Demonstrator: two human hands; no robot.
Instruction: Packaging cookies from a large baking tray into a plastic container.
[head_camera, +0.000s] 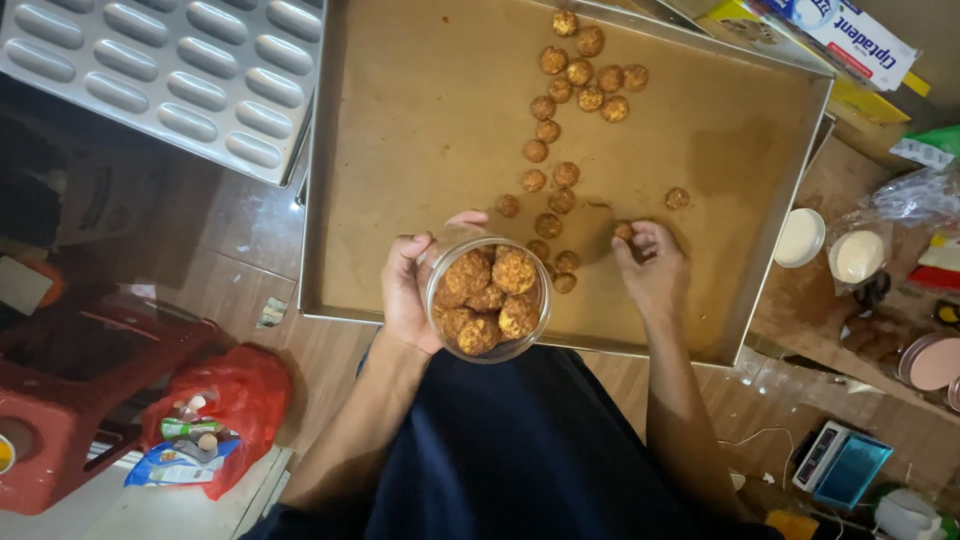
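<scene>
— Cookie jar (489, 298), clear and round, gripped in the left hand (407, 292) at the near edge of the baking tray (420, 150); nearly full of crumb-coated cookie balls.

— And further left?

— Off the tray: red plastic stool (70, 400), red bag (225, 410), and up top a metal mould pan (190, 60) with oblong wells.

— Then rightward across the tray?

— Brown liner, loose cookie balls (575, 85) strung from the far side down toward the jar. Right hand (652, 268) just beside the jar, fingertips pinched on one cookie ball (624, 231) lying on the liner.

— Step in hand?

— Looks like filling: picking up a ball for the jar. Next move likely calls for a gentle lift and a short carry left over the rim, jar held level, little room left at the top.

— Right of the tray?

— Two white lids (800, 237), cardboard boxes (850, 35) at the far corner, a small scale (840, 462) on the floor.
</scene>
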